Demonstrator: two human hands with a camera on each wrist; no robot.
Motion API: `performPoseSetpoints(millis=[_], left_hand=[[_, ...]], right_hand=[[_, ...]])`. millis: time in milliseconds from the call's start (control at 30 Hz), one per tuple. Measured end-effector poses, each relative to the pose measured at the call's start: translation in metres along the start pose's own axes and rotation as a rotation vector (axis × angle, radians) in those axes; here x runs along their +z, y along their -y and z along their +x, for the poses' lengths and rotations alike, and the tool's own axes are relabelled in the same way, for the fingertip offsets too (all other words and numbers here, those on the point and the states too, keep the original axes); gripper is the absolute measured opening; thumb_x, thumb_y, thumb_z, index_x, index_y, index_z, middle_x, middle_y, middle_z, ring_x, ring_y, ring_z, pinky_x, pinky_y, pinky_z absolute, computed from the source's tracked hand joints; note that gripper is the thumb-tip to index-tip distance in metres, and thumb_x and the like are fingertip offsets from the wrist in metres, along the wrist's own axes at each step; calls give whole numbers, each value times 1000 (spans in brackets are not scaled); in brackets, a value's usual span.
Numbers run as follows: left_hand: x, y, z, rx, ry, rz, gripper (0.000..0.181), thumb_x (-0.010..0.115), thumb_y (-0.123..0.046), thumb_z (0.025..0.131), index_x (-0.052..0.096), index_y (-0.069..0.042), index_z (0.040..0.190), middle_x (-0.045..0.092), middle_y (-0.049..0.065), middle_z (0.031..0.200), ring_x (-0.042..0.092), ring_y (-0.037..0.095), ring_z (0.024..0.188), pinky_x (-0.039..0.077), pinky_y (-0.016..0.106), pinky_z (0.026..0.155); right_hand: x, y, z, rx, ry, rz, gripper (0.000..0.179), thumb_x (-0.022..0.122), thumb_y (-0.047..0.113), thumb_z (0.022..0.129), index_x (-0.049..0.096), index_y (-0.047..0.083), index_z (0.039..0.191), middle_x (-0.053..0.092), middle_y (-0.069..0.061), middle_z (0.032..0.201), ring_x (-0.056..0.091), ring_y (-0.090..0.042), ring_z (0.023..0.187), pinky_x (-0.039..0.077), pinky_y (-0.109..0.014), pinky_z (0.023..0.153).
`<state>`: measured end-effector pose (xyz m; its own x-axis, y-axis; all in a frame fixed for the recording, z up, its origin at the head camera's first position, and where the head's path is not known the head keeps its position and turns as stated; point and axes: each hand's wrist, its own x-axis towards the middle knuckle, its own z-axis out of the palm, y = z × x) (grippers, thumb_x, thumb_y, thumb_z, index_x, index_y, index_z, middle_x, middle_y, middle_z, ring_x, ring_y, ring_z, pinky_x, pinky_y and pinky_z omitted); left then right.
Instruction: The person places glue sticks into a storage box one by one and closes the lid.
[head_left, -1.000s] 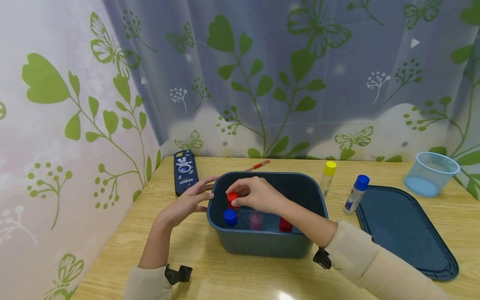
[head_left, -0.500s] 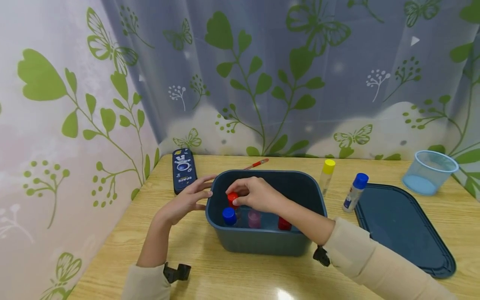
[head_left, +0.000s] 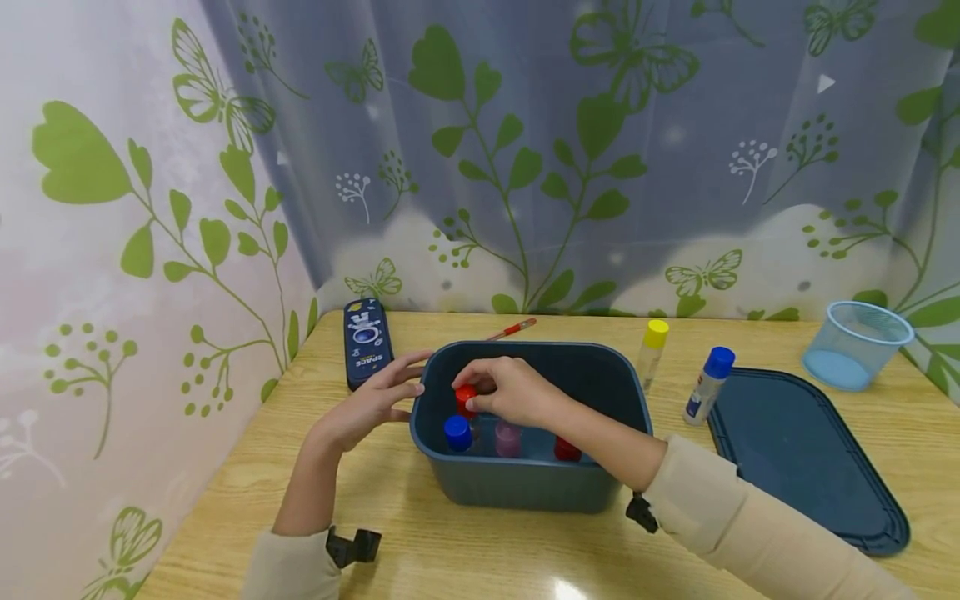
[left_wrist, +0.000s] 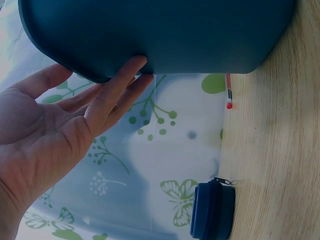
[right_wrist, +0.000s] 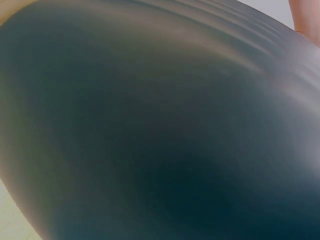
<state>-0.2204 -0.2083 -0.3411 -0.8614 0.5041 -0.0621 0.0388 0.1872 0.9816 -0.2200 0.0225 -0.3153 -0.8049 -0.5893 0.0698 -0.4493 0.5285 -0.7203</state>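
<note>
Inside the dark blue plastic bin, my right hand pinches the red cap of a glue stick between thumb and fingers. The lower part of that stick is mostly hidden. Just in front of it stands a blue-capped glue stick. A translucent pink piece and a dark red piece lie along the bin's near wall. My left hand touches the bin's left side with extended fingers, the thumb at the rim. The bin's wall fills most of the right wrist view.
Right of the bin stand a yellow-capped glue stick and another blue-capped one. Beyond them lie a dark blue lid and a light blue mesh cup. A zipped pencil case and a red pen lie behind.
The camera view shifts slightly. Both hands and the glue stick keep nearly the same places relative to the bin.
</note>
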Motion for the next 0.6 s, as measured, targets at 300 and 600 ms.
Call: performPoseSetpoints(millis=[300,600], left_hand=[[0,0,-1,4,1,5,51,42,-18,98,22,-10,145,20,20,145,25,42,128,36,54,93],[-1,1,0,4,-1,6,51,42,-18,98,23,-10,145,21,19,145,25,42,128,36,54,92]], right_hand=[[0,-1,0,-3,6,5,24,65,7,85,64,8,109,64,-1,100,60,-17,94,47,-29,81],[-3,-1,0,-34,7,43,25,64,5,86,63,6,110,64,-4,102,60,-18,95,47,-29,82]])
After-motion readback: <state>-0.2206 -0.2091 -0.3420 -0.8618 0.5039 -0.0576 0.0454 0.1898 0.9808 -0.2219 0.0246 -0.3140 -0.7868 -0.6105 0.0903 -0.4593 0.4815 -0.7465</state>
